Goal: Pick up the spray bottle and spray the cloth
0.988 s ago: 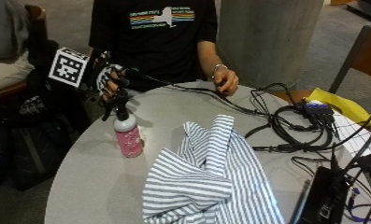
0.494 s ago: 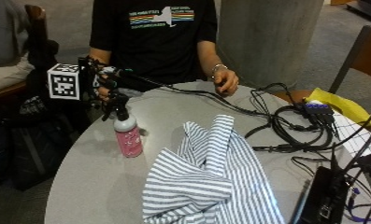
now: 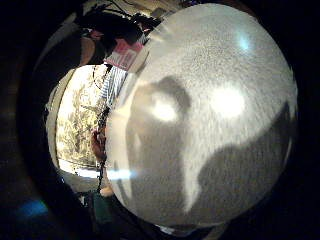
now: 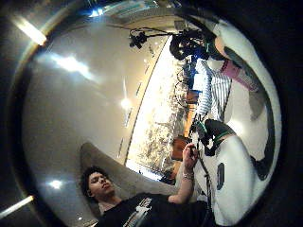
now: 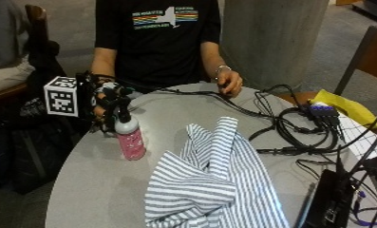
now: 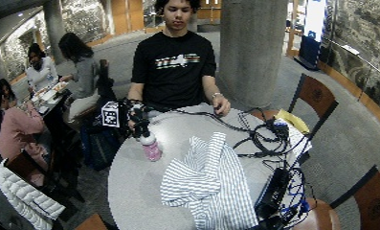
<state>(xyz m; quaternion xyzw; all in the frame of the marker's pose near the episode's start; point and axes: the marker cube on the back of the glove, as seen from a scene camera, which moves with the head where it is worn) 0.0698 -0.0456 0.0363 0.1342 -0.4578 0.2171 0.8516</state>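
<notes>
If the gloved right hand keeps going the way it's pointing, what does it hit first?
Most likely the spray bottle: the right hand sits by the bottle's black spray head at the table edge. Whether it already touches is unclear.

Upright pink spray bottle [image 5: 130, 140] beside crumpled striped cloth [image 5: 214, 186].

On my round grey table [image 5: 99, 180]: one pink spray bottle with black nozzle [image 5: 130, 138], one blue-and-white striped cloth [image 5: 213, 190], one yellow paper sheet [image 5: 343, 105].

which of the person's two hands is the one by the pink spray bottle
The gloved right hand, at the table's edge beside the spray bottle, at its black nozzle. The bare left hand rests across the table on the black cables, away from the bottle.
</notes>
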